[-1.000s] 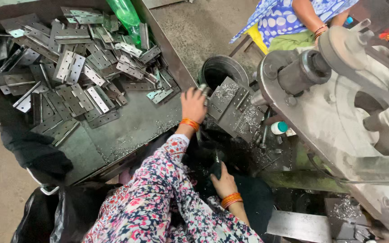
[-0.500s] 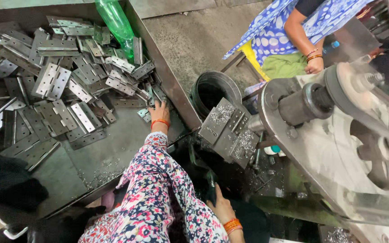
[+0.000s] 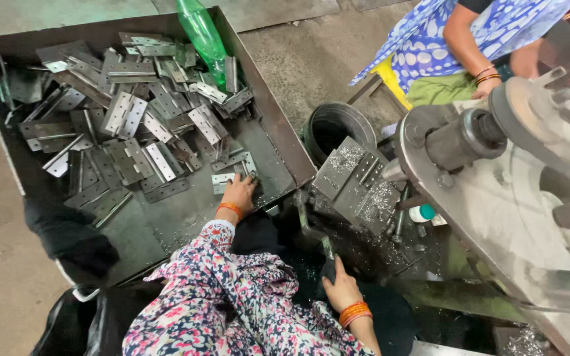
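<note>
Left hand [image 3: 237, 195] flat on small grey metal hinge plate [image 3: 222, 179] in dark steel tray [image 3: 284, 148], fingers not yet closed. Right hand [image 3: 339, 287] closed around dark machine lever [image 3: 311, 232]. Risk: cuts from sharp stamped edges; plate slipping.

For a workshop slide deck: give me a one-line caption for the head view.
Left hand reaches a metal hinge in a steel tray; right hand grips a dark lever beside the press.
</note>
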